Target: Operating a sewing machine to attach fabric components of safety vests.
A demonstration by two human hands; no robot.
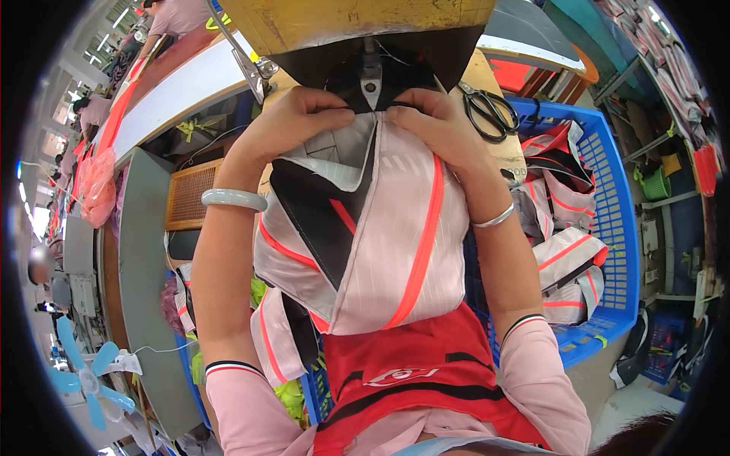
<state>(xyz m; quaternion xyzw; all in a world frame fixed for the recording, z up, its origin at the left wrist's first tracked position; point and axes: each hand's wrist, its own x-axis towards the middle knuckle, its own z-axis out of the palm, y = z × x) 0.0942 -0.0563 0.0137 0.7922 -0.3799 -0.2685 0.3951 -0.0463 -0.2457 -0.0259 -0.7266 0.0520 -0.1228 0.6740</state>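
Observation:
A sewn fabric piece (411,213), pale pink-grey with black panels and bright orange-red strips, hangs from the work surface toward my lap. My left hand (308,118) pinches its upper edge between thumb and fingers. On the other side of the middle seam, my right hand (437,125) grips the same edge in a like pinch. Both hands are close to a metal machine foot (370,87), which stands just beyond the edge of the fabric. The fingertips are partly hidden by the thumbs and the dark area under the machine's worn yellow cover (372,26).
Black-handled scissors (490,114) lie right of my right hand. A blue plastic basket (620,251) at the right holds several similar fabric pieces (563,262). Left stand a grey cabinet (148,304) and a blue-bladed fan (90,380). Other people work at the far left.

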